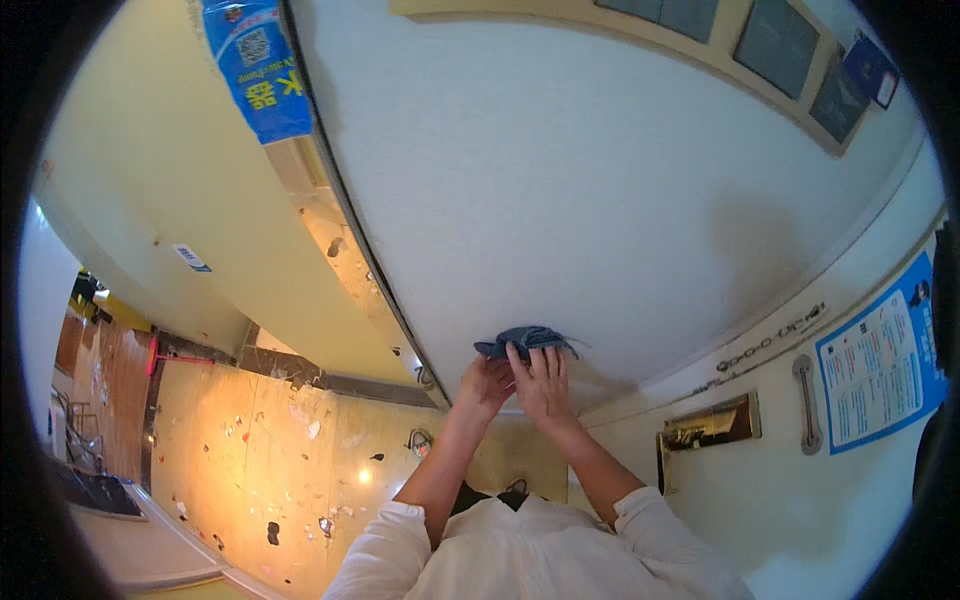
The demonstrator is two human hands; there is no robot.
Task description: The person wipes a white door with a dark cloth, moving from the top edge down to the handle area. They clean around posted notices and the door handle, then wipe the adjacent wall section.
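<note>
Both my hands are near the lower middle of the view, close together at a bunched dark blue-grey cloth (525,343) with a frayed edge. The cloth lies against a pale, flat wall panel (540,187). My right hand (542,382) has its fingers spread over the cloth's near side. My left hand (489,382) is at the cloth's left part with its fingers curled; its fingertips are partly hidden, and how firmly it grips cannot be seen.
A dark-edged strip (352,217) borders the panel on the left. Debris is scattered on the floor (247,450), where a red-handled tool (154,356) stands. At right are a door chain (772,337), brass latch (712,426), handle (808,405) and blue-edged poster (874,360).
</note>
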